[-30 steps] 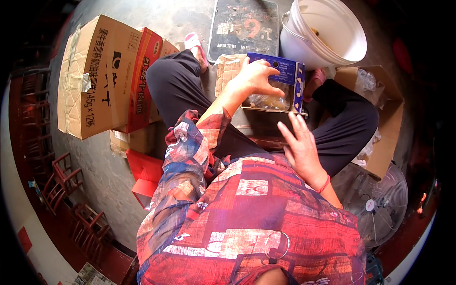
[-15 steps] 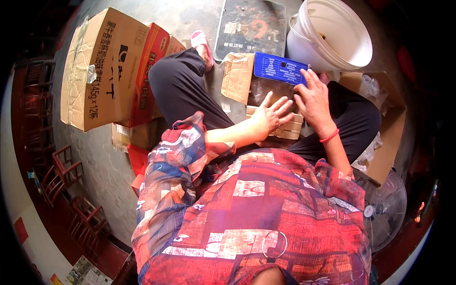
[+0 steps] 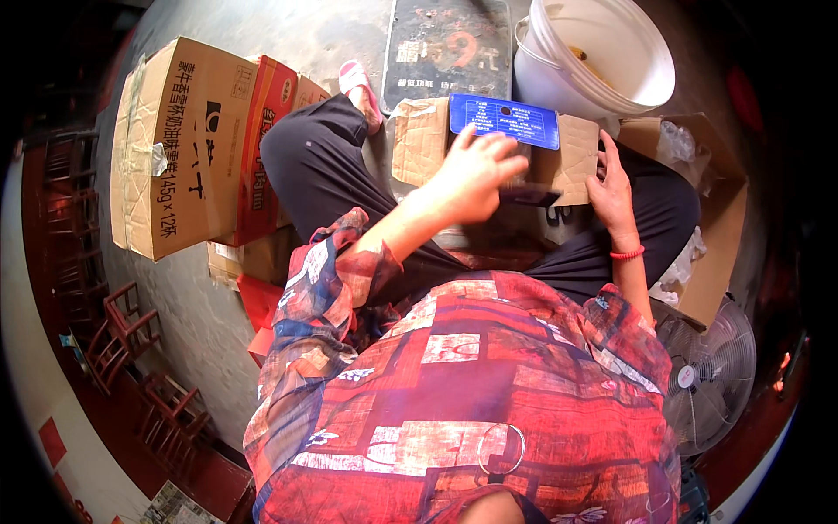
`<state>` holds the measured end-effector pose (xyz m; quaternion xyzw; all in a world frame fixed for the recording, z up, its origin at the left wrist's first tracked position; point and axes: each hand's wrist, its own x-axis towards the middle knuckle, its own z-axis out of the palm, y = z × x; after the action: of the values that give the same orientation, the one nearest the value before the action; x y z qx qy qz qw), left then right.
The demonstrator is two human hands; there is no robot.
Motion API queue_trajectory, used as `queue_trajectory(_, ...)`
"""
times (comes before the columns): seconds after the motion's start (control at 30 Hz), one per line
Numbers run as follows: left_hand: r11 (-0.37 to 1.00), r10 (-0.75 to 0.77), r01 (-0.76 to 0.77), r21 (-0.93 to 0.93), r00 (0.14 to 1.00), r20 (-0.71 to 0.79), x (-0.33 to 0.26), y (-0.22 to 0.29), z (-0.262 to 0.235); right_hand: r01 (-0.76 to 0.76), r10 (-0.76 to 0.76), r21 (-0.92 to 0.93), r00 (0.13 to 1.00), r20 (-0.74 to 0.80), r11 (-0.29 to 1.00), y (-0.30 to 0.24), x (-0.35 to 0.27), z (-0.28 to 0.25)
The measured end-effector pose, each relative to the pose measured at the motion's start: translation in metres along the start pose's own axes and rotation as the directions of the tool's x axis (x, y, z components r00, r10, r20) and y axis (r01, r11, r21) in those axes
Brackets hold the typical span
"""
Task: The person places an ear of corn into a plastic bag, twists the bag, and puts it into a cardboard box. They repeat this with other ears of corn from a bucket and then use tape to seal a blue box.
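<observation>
An open cardboard box lies between my legs. Its far blue panel is printed and has a round hole. My left hand hovers over the box opening beside that panel, fingers apart and somewhat blurred, with nothing visible in it. Just below those fingers is a thin dark flat piece whose kind I cannot make out. At the right, my right hand grips the outer edge of the plain brown right flap, its thumb against the cardboard. The brown left flap spreads outward, untouched. The box's inside is mostly hidden.
A white bucket with something yellow inside stands beyond the box, beside a dark printed board. Cartons stand at left. At right are an open carton with clear plastic bags and a fan. Wooden chairs stand far left.
My left hand has moved up and left toward the blue panel. My right hand has shifted right and down to the right flap, which now shows raised. The brown slatted piece is no longer visible.
</observation>
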<state>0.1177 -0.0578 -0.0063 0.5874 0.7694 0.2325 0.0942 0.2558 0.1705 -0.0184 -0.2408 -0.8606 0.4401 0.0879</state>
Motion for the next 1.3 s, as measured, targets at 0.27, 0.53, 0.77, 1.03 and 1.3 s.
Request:
queue_trajectory(0.27, 0.982, -0.183, 0.183, 0.04, 0.983, -0.002, 0.024, -0.058, 0.033, -0.119, 0.088, 0.301, 0.989, 0.117, 0.946, -0.014, -0.002, 0.019)
queue_trajectory(0.53, 0.974, -0.206, 0.171, -0.148, 0.941, -0.269, 0.021, -0.066, 0.018, 0.355, -0.273, -0.361, 0.927, 0.259, 0.862, -0.03, -0.012, 0.058)
queue_trajectory(0.77, 0.583, -0.812, 0.792, -0.183, 0.568, -0.131, -0.01, -0.093, -0.013, 0.326, -0.256, -0.355, 0.939, 0.23, 0.876, -0.031, -0.011, 0.059)
queue_trajectory(1.03, 0.122, -0.804, 0.593, -0.796, 0.53, 0.272, -0.006, -0.064, -0.053, 0.297, -0.237, -0.317, 0.948, 0.213, 0.901, -0.024, -0.01, 0.06)
queue_trajectory(1.3, 0.455, -0.522, 0.456, -0.765, 0.832, 0.186, 0.008, -0.063, 0.001, 0.307, -0.25, -0.322, 0.946, 0.206, 0.896, -0.026, -0.01, 0.06)
